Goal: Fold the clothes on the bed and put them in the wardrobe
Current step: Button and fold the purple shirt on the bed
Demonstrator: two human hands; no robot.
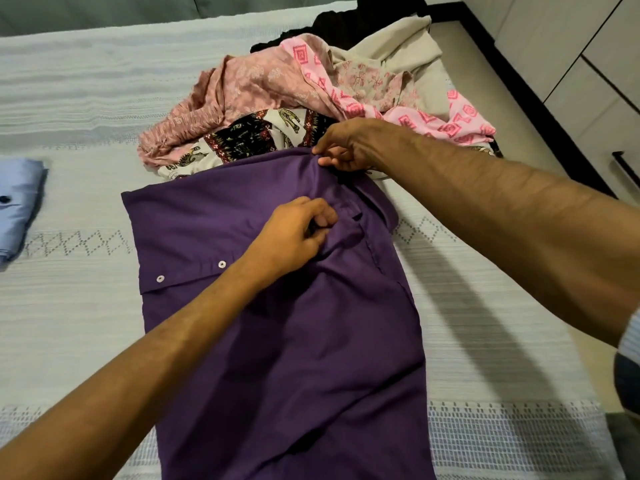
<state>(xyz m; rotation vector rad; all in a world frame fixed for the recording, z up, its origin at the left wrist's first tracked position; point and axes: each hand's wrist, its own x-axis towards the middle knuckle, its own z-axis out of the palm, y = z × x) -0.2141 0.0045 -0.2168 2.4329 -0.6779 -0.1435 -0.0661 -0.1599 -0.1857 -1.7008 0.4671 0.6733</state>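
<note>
A bed (86, 109) filled most of the view, covered by a pale grey-white woven bedspread (485, 358) with ribbed bands and openwork zigzag and lattice rows running across it. At the far edge a grey-green padded headboard (104, 12) rose behind the cover. Along the right edge ran a dark bed frame (540, 133), and beyond it a strip of beige floor (460, 43). Pale cabinet fronts (571, 39) stood at the right, divided by dark seams, one carrying a dark bar handle (625, 168). Light was soft and even, with shadows falling on the cover's right side.
</note>
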